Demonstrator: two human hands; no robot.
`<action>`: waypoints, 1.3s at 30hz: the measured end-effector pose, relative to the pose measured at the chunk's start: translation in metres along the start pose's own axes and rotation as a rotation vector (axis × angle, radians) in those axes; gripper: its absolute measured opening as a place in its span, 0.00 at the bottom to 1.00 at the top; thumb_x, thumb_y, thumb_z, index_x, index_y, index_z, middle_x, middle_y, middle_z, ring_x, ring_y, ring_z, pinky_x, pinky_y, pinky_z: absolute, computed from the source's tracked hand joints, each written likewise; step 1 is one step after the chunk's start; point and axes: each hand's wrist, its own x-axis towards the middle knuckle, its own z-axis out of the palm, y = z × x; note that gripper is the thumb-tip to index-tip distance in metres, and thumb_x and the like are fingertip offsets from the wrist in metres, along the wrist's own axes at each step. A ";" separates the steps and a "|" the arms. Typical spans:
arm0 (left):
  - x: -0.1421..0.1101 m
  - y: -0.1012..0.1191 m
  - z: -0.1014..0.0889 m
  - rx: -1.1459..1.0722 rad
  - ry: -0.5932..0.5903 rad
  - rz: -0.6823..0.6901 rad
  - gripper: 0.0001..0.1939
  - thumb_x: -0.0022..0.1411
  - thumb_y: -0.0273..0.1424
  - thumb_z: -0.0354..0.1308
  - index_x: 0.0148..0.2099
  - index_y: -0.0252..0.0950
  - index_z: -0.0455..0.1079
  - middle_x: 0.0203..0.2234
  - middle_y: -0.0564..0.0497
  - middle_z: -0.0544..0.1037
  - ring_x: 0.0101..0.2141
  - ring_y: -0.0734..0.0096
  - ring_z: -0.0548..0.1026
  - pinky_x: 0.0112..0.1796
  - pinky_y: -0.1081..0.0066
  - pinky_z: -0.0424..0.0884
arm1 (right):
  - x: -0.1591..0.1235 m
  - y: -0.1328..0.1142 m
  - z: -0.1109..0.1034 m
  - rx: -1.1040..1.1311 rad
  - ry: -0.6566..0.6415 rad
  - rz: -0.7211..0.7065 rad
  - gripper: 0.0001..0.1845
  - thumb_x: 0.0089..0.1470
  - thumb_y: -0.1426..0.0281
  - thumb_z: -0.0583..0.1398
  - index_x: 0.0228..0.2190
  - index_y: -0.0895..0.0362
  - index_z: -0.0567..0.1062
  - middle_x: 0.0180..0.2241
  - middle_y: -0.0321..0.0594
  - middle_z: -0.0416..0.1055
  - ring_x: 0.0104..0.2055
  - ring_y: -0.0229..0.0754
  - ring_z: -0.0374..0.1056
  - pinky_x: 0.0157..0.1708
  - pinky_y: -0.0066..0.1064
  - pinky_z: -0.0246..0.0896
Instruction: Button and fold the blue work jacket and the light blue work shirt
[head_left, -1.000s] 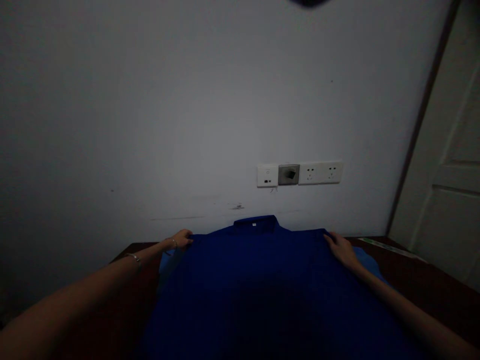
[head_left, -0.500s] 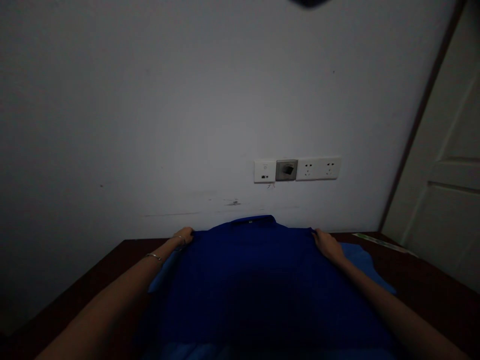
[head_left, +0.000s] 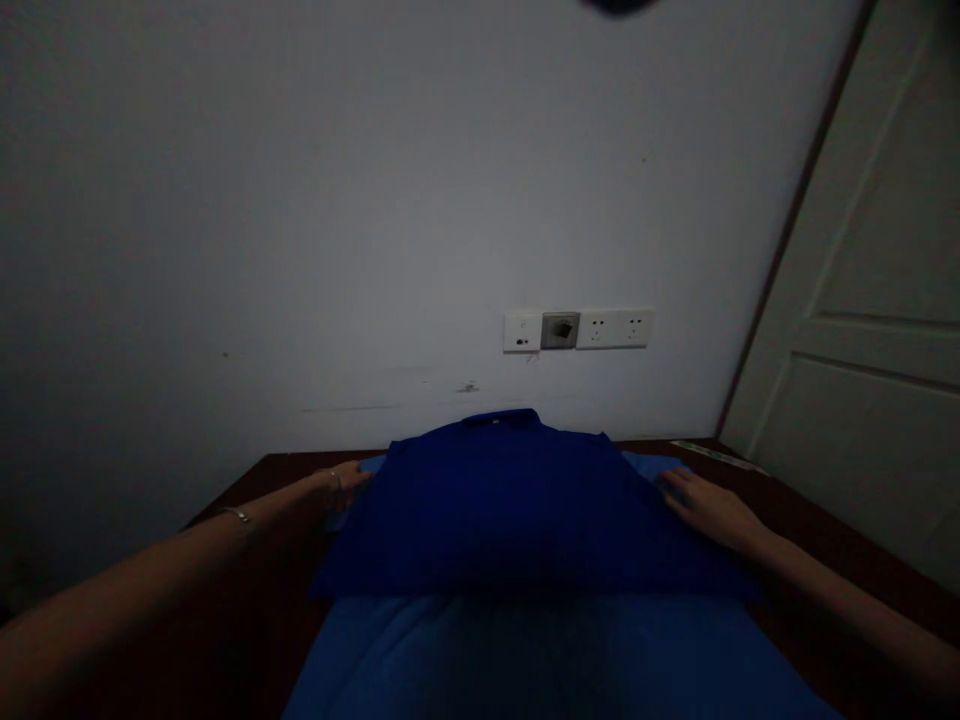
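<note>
Dark blue shirt [head_left: 487, 510] lies over light blue cloth [head_left: 397, 650], between left hand [head_left: 349, 477] and right hand [head_left: 705, 500]

The shirt sits in the space between the hands, its collar [head_left: 499, 417] farther off than either of them, toward the wall [head_left: 360, 220]. Its lower edge runs across nearer the wearer than both hands, and below that edge the light blue cloth shows; more of that cloth peeps out near each hand. The tabletop [head_left: 255, 480] under it all probably lets the shirt lie broad and fairly smooth, and a hand near each shoulder seems a natural way to keep the two sides level.

The left hand reaches to the shirt's side just below the shoulder, fingers pointing inward over the light blue cloth. The right hand lies at the opposite side, palm down, fingers loosely bent and a little apart. Both seem to be at the fabric, yet the dimness hides whether either pinches it or merely rests there. A bracelet [head_left: 236, 515] circles the left forearm. Beyond the right hand, a pale strip [head_left: 716, 457] lies near the wall.
</note>
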 end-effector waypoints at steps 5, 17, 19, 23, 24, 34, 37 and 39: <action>-0.062 -0.022 0.012 -0.157 -0.291 -0.109 0.28 0.53 0.55 0.45 0.28 0.34 0.67 0.21 0.38 0.75 0.22 0.56 0.75 0.22 0.62 0.69 | -0.066 -0.009 -0.030 0.089 -0.149 -0.175 0.19 0.52 0.65 0.51 0.45 0.53 0.71 0.47 0.45 0.66 0.46 0.46 0.65 0.45 0.37 0.61; -0.123 -0.031 0.065 -0.321 -0.218 -0.070 0.24 0.54 0.49 0.49 0.44 0.34 0.62 0.25 0.42 0.76 0.26 0.57 0.76 0.23 0.65 0.70 | -0.096 -0.042 -0.020 -0.146 0.025 -0.354 0.19 0.48 0.78 0.51 0.41 0.56 0.71 0.38 0.45 0.71 0.39 0.45 0.67 0.38 0.36 0.63; -0.126 -0.027 0.064 -0.331 -0.148 -0.075 0.21 0.55 0.46 0.51 0.42 0.34 0.62 0.25 0.43 0.75 0.25 0.60 0.76 0.23 0.68 0.69 | -0.094 -0.041 -0.015 -0.180 0.063 -0.367 0.15 0.49 0.78 0.51 0.37 0.56 0.72 0.35 0.44 0.72 0.35 0.44 0.68 0.36 0.34 0.62; -0.125 -0.032 0.053 -0.305 -0.109 -0.100 0.19 0.51 0.46 0.55 0.37 0.35 0.63 0.23 0.45 0.74 0.23 0.62 0.75 0.21 0.69 0.68 | -0.094 -0.039 -0.013 -0.207 0.080 -0.364 0.11 0.51 0.77 0.51 0.31 0.56 0.72 0.31 0.42 0.72 0.32 0.42 0.68 0.33 0.31 0.61; -0.124 -0.034 0.050 -0.302 -0.119 -0.096 0.19 0.50 0.46 0.56 0.36 0.35 0.63 0.23 0.45 0.74 0.23 0.62 0.75 0.21 0.69 0.68 | -0.094 -0.038 -0.014 -0.219 0.074 -0.363 0.11 0.51 0.77 0.51 0.30 0.56 0.72 0.30 0.42 0.71 0.31 0.42 0.68 0.32 0.31 0.60; -0.138 -0.043 0.042 -0.197 -0.318 -0.030 0.22 0.40 0.49 0.61 0.25 0.35 0.65 0.29 0.40 0.77 0.27 0.57 0.75 0.20 0.69 0.65 | -0.102 -0.036 -0.021 -0.214 0.030 -0.357 0.13 0.50 0.77 0.49 0.29 0.55 0.72 0.29 0.41 0.72 0.30 0.41 0.68 0.30 0.30 0.59; -0.141 -0.043 0.039 -0.189 -0.418 -0.035 0.20 0.40 0.48 0.62 0.23 0.35 0.67 0.28 0.40 0.77 0.27 0.56 0.76 0.23 0.66 0.67 | -0.107 -0.035 -0.025 -0.163 0.052 -0.367 0.12 0.49 0.77 0.51 0.28 0.54 0.72 0.28 0.40 0.72 0.30 0.40 0.68 0.31 0.29 0.60; -0.141 -0.044 0.037 -0.180 -0.478 -0.031 0.19 0.39 0.47 0.63 0.22 0.36 0.68 0.27 0.40 0.77 0.27 0.54 0.76 0.24 0.63 0.68 | -0.111 -0.035 -0.026 -0.144 0.059 -0.363 0.11 0.48 0.76 0.51 0.27 0.53 0.73 0.28 0.40 0.72 0.29 0.40 0.68 0.30 0.28 0.60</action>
